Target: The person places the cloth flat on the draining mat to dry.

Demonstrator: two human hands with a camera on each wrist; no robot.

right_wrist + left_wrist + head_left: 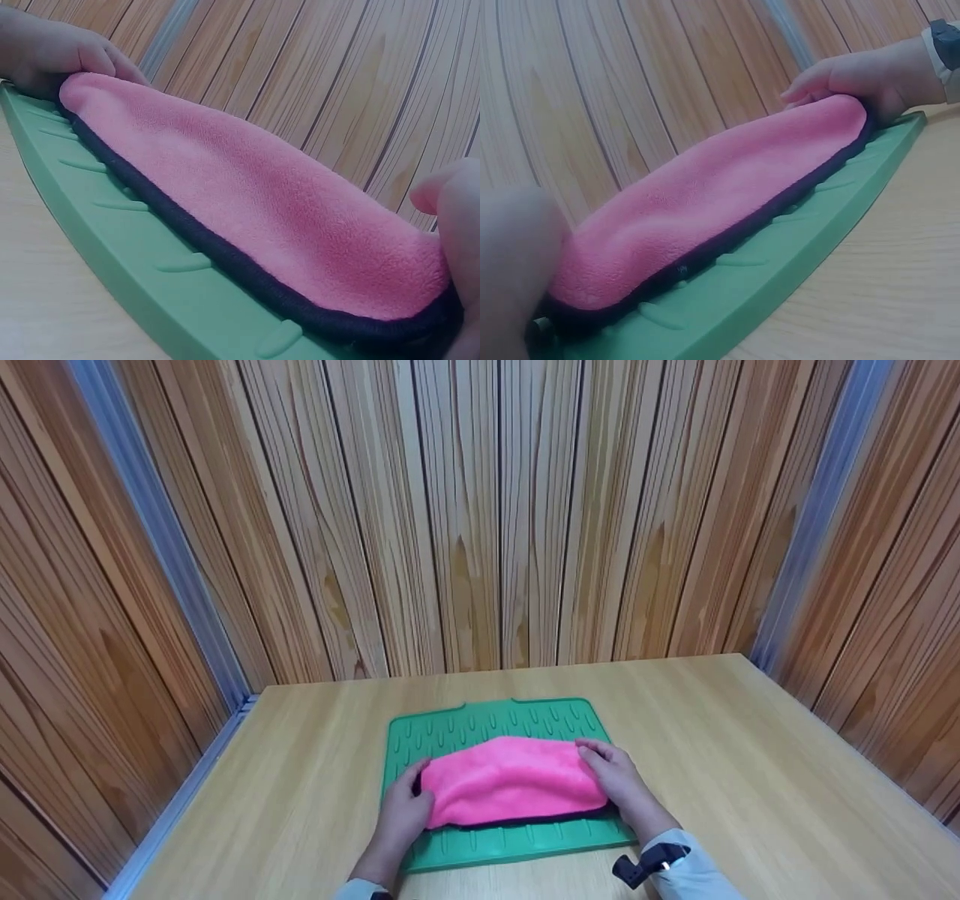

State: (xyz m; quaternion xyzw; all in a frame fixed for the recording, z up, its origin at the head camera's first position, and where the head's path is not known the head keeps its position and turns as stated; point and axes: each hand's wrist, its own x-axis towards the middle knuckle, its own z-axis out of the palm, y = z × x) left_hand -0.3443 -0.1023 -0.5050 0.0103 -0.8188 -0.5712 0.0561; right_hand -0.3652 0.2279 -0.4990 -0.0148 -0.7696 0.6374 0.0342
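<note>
Left hand (405, 810) and right hand (616, 776) hold a pink cloth (517, 780) by its ends, just above or on a green mat (525, 840).

At the left end, thumb in front and fingers behind, the left hand pinches the cloth; from there it stretches across as a bright, fluffy band, creased along its front, its top edge rising toward the middle and a dark border (225, 255) running along its lower edge, though I can't tell whether that edge touches the mat's raised ridges (279, 339); at the right end the right hand pinches it too, a black strap (651, 864) round the pale sleeve (701, 870).
</note>
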